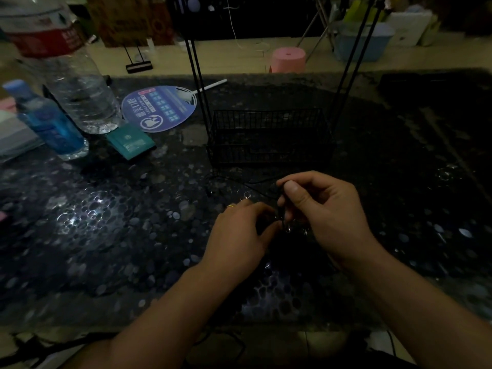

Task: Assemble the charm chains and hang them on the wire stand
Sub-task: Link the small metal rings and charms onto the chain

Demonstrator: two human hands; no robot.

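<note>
My left hand [239, 235] and my right hand [324, 214] meet low over the dark pebble-patterned table [106, 222]. Between the fingertips of both hangs a thin black cord [279, 206] with small metal rings at its lower end; each hand pinches it. A loose length of cord [239, 182] trails left across the table, and a small metal ring [247, 194] lies just beyond my left fingers. The black wire stand [269, 134] sits right behind my hands, with a mesh basket base and thin uprights [198, 75] rising out of view. The light is dim, so charm details are unclear.
At the left stand a large clear water bottle [80, 83], a small blue bottle [53, 123], a teal packet [130, 141] and a round blue hand fan [159, 107]. A pink stool [287, 59] and a blue bin [359, 46] sit on the floor beyond the table.
</note>
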